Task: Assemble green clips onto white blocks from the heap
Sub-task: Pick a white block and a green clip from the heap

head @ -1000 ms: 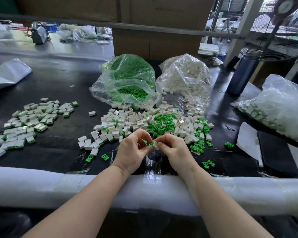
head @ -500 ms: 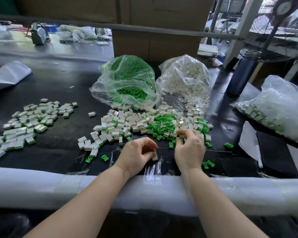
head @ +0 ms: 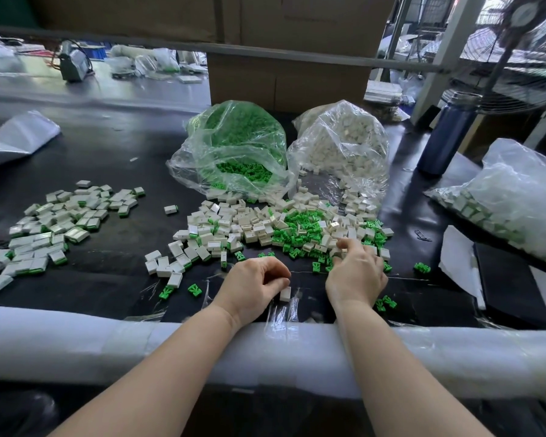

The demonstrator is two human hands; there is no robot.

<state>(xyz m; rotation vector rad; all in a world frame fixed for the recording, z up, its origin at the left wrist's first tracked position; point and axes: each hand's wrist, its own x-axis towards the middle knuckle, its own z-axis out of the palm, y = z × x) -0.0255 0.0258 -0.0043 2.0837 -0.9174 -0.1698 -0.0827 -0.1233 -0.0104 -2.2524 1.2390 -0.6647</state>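
Observation:
A mixed heap of white blocks [head: 249, 228] and green clips [head: 297, 230] lies across the middle of the black table [head: 114, 275]. My left hand [head: 252, 287] hovers near the front edge, fingers curled, pinching a white block [head: 285, 293] at its fingertips. Further right, my right hand [head: 355, 272] reaches into the near side of the heap, its fingers bent down among blocks and clips; what they hold is hidden. Assembled blocks with green ends [head: 54, 225] are spread at the left.
Behind the heap stand a clear bag of green clips [head: 234, 149] and a clear bag of white blocks [head: 344, 143]. A blue bottle [head: 446, 134] and another filled bag [head: 511, 197] are at the right. A foam-wrapped rail [head: 76, 342] runs along the front edge.
The hands were together working one piece; they came apart. My right hand moved forward and right into the heap, while my left hand dropped slightly, keeping the white block.

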